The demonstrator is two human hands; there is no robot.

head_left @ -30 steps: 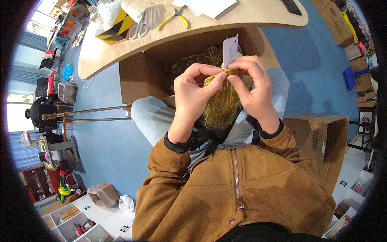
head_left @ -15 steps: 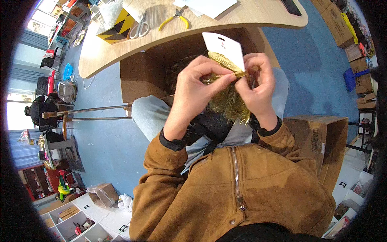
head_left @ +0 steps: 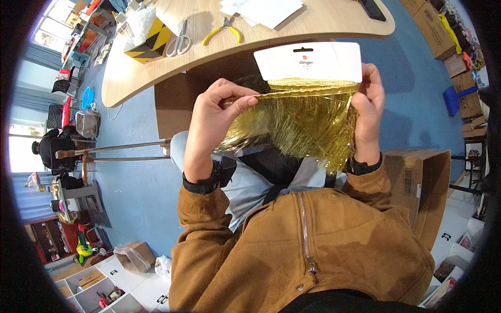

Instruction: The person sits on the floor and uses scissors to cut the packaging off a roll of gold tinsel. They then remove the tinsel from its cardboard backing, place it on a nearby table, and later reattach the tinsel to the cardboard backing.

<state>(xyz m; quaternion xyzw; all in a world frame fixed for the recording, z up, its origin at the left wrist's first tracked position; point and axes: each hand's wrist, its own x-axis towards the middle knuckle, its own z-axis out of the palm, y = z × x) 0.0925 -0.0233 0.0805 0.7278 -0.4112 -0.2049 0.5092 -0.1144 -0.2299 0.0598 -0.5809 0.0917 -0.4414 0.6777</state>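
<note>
A gold tinsel fringe garland (head_left: 308, 122) hangs between my hands above my lap, its shiny strands falling downward. Its top band is wound at a white hang-tag card (head_left: 282, 60), which faces me with its slot at the top. My left hand (head_left: 211, 117) pinches the band's loose left end between thumb and finger, pulled out past the card's left edge. At the card's lower right corner, my right hand (head_left: 369, 112) grips the card and the band together. The fingers behind the card are partly hidden.
Across the wooden table (head_left: 313, 26) lie yellow-handled pliers (head_left: 223, 31), scissors (head_left: 180, 40), white papers (head_left: 269, 10) and a black-and-yellow striped box (head_left: 151, 44). An open cardboard box (head_left: 175, 101) is below the table edge. Another carton (head_left: 412, 182) stands at my right.
My hands have moved apart, left hand leftward and right hand rightward. The band is stretched between them, and the card has turned from angled to facing me.
</note>
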